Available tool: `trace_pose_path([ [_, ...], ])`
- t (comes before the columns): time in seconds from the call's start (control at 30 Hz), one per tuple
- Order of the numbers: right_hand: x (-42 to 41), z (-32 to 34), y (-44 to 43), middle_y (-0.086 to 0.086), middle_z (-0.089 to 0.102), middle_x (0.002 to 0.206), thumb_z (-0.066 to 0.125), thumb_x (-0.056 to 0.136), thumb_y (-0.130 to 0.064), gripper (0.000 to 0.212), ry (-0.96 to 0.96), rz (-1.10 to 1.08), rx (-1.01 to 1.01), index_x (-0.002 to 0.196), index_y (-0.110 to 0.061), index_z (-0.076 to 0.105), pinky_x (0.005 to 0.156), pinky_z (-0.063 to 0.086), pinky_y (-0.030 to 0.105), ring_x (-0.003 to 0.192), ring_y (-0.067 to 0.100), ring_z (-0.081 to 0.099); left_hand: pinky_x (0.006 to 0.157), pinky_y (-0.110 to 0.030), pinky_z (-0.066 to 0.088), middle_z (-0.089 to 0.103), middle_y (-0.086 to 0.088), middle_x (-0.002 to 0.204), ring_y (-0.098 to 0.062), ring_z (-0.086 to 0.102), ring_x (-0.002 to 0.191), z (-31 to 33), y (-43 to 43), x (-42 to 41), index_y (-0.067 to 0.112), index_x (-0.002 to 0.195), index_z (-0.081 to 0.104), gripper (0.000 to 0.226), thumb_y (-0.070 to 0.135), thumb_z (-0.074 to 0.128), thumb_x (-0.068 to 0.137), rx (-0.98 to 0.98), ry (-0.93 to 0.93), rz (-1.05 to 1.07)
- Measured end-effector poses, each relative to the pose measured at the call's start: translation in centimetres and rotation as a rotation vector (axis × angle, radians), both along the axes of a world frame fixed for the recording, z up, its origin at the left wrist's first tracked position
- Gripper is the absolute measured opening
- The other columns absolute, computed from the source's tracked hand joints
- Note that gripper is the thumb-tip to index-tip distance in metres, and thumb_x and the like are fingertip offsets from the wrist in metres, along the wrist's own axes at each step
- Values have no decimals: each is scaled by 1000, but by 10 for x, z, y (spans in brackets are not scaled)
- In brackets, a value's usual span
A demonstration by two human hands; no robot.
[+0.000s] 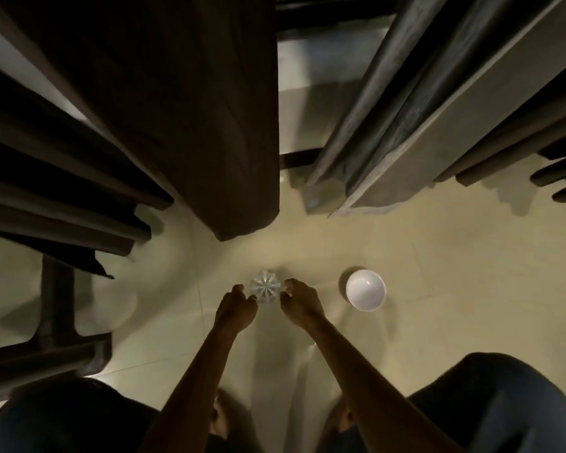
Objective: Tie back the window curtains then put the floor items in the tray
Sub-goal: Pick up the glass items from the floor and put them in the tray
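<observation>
Dim room, person crouched low over a pale, glossy tiled floor (455, 273). Both bare forearms reach forward to a small clear ribbed glass vessel (264, 287) that stands on the tiles, seen from straight above so that its ribs fan out like spokes. The left hand (236, 307) cups the vessel's left side, the right hand (303, 302) its right side. Fingers of the left hand (241, 288) are curled inward with the thumb tip at the vessel's near edge, seemingly touching. Fingers of the right hand (291, 283) are also curled, their tips just beside the rim. The picture is too soft to tell whether either hand has closed on the vessel. A round white bowl (366, 290) sits upright on the floor to the right of the right hand, apart from it and from the vessel. Beyond the hands hangs a wide dark brown curtain panel (190, 109), its hem just above the floor. To its right are the folds of a grey curtain (389, 119). Between the two shows a strip of pale wall and a dark window frame bar (296, 156). More dark pleated curtain folds (46, 191) fill the left edge. Below them stands a dark frame (56, 308), perhaps furniture; I cannot tell what. At the bottom are the person's knees in dark blue trousers (504, 403) and a bare foot (218, 416).
</observation>
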State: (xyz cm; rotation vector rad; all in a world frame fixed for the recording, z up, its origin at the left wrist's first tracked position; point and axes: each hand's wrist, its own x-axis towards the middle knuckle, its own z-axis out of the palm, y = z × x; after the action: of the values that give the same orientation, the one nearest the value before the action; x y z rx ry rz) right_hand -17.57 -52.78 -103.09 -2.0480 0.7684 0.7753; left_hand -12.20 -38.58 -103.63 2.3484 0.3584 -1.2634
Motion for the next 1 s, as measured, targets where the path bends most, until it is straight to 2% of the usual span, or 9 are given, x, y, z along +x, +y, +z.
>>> trace_pose_path([
  [0.07,1,-18,4,15,67,124,48,99,-18,27,-34,-7,-7,118,-7,62,89,45,30,117,34,60,111,-38,41,49,-14,150,-34,50,133,-15,2,1,17,154,32,58,34,48,100,-13,1,11],
  [0.2,5,-37,14,9,62,139,52,100,-22,44,-116,-47,-5,143,-14,53,104,42,29,126,29,59,105,-44,49,57,-14,141,-33,60,122,-33,-3,2,23,155,30,59,31,49,99,-85,-8,49],
  [0.27,5,-43,18,6,63,139,55,98,-23,49,-134,-58,6,147,-19,50,105,43,28,125,28,60,106,-42,48,54,-13,144,-34,59,122,-37,-8,1,23,154,33,58,28,51,99,-130,-26,58],
  [0.37,4,-46,23,2,66,134,56,96,-25,47,-154,-102,4,143,-23,53,100,45,25,121,24,64,102,-33,44,53,-11,146,-33,53,129,-36,-12,-3,21,151,39,52,24,52,100,-143,-91,48],
  [0.5,4,-27,26,0,71,124,59,93,-25,39,-183,-195,8,132,-25,61,91,47,23,113,23,67,100,-32,44,58,-9,142,-30,55,127,-19,-16,-9,19,146,45,49,20,56,98,-159,-175,48],
  [0.63,7,10,21,-1,74,116,59,90,-18,35,-245,-286,-16,123,-25,69,85,46,18,106,21,68,103,-39,49,58,-10,141,-31,57,125,20,-24,-6,21,146,47,51,25,60,97,-180,-231,175],
  [0.73,8,47,17,0,77,108,64,91,-18,27,-321,-343,-25,116,-21,73,89,57,28,96,20,72,99,-42,53,65,-10,131,-30,63,115,57,-32,-8,22,142,51,48,26,63,96,-176,-319,194],
  [0.83,8,88,14,1,78,100,65,87,-10,27,-393,-388,-49,110,-19,76,84,60,35,86,20,74,89,-44,58,70,-8,122,-30,69,102,103,-37,-11,22,135,58,44,17,64,92,-196,-418,252],
  [1.0,9,178,11,10,73,120,67,85,-5,40,-385,-517,16,124,-12,72,87,60,45,102,30,72,86,-46,60,72,-11,118,-32,71,96,202,-41,-17,19,129,66,46,6,59,85,-269,-447,375],
])
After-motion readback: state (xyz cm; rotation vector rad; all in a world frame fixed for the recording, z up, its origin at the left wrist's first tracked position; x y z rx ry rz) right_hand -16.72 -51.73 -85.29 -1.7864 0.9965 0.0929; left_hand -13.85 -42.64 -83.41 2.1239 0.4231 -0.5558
